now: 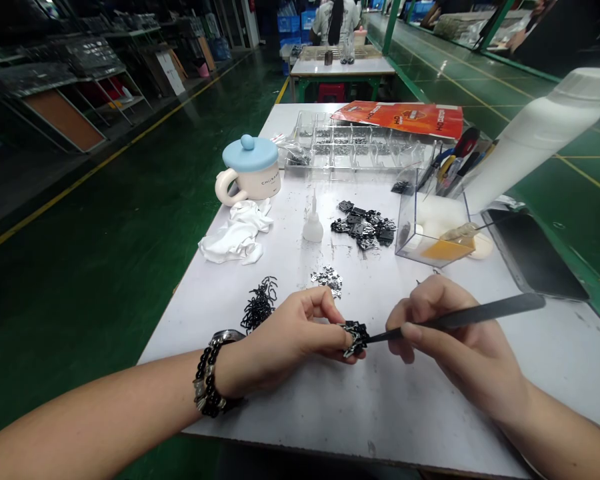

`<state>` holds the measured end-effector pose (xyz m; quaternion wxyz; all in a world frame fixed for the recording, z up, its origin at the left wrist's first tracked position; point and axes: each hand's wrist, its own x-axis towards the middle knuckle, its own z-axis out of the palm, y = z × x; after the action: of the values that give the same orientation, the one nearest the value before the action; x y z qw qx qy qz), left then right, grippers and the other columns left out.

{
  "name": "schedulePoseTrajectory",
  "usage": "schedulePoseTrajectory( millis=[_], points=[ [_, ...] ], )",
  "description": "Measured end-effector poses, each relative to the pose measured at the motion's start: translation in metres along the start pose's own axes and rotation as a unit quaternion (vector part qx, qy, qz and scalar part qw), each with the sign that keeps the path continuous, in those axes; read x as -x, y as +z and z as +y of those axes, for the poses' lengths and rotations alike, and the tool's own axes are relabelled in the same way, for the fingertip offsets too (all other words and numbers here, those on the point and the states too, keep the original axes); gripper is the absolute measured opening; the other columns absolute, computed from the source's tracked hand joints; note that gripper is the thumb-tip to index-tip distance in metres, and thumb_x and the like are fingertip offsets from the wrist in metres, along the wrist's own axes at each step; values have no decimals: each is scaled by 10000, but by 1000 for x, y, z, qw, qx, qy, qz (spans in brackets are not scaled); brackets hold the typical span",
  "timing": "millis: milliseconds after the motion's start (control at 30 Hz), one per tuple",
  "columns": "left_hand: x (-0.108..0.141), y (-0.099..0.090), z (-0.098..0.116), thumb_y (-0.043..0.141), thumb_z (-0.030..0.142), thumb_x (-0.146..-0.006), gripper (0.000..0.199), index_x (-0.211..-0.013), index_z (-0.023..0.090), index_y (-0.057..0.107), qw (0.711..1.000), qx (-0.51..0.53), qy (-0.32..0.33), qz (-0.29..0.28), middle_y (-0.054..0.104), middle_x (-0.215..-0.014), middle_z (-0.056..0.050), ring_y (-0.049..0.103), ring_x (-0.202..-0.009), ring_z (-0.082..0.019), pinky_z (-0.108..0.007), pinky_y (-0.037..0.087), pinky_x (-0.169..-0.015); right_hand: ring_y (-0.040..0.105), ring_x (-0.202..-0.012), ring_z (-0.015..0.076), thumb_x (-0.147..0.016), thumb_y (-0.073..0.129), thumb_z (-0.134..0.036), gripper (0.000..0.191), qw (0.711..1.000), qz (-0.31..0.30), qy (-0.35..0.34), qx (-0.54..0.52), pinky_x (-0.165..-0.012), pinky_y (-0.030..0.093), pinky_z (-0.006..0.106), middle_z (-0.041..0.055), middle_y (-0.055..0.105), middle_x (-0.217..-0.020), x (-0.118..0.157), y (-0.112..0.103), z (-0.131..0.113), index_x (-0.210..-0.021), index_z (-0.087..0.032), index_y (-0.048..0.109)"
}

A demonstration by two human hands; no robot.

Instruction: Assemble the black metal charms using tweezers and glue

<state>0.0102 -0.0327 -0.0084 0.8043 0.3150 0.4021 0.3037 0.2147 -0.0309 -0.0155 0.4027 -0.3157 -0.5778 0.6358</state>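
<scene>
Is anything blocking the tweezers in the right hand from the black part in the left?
Nothing visible does. The tweezers in the right hand reach straight to the black part's right edge. The left hand covers its left side; the silver pieces lie beyond, off that line.

Left grip [290, 330] is bare-fingered. Just behind it sits a watch [227, 335] with a rounded, silver-toned rim; farther back, bead strands [210, 381]: round, glossy black, some greyish beads and silver-toned pieces among them. Left forearm [105, 417] bare. Right grip [463, 343], forearm [563, 427] behind it: bare.
</scene>
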Motion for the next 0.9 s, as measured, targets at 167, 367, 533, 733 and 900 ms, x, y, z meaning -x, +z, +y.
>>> schedulePoseTrajectory(
  millis=[167, 367, 533, 733, 900],
  points=[
    [-1, -1, 0, 653, 61, -692, 245, -724, 162, 432, 1000, -6, -5, 0, 672, -683, -27, 675, -707, -170, -307, 507, -691, 548, -585, 92, -860, 532, -177, 155, 999, 17, 30, -23, -486, 444, 200, -6, 597, -694, -1, 1, 1, -779, -208, 403],
    [-1, -1, -4, 648, 69, -699, 238, -721, 163, 431, 1000, 1, 18, 8, 659, -674, -13, 673, -695, -167, -333, 508, -706, 551, -556, 89, -840, 564, -200, 176, 996, 52, 56, -54, -474, 437, 183, -14, 600, -646, -2, 4, -1, -745, -208, 415],
    [-3, 0, -5, 645, 67, -703, 254, -731, 169, 414, 1000, 15, 11, 11, 647, -667, 1, 675, -702, -162, -309, 501, -704, 540, -532, 95, -827, 575, -225, 172, 988, 68, 106, -92, -482, 424, 202, -23, 600, -617, -5, 5, 0, -777, -219, 411],
    [-4, -1, -6, 653, 71, -706, 261, -729, 166, 411, 1000, 11, 6, 18, 639, -670, 2, 688, -740, -191, -291, 508, -686, 559, -576, 97, -834, 576, -222, 181, 995, 63, 66, -47, -488, 436, 194, -25, 575, -638, -5, 6, 2, -755, -212, 413],
    [-1, -1, -4, 658, 82, -724, 249, -740, 166, 424, 999, -13, 30, 5, 665, -708, -8, 689, -754, -188, -318, 509, -721, 532, -581, 94, -851, 549, -205, 159, 999, 45, 16, -15, -485, 425, 202, -18, 571, -669, -1, 2, -1, -771, -214, 412]
  ],
)
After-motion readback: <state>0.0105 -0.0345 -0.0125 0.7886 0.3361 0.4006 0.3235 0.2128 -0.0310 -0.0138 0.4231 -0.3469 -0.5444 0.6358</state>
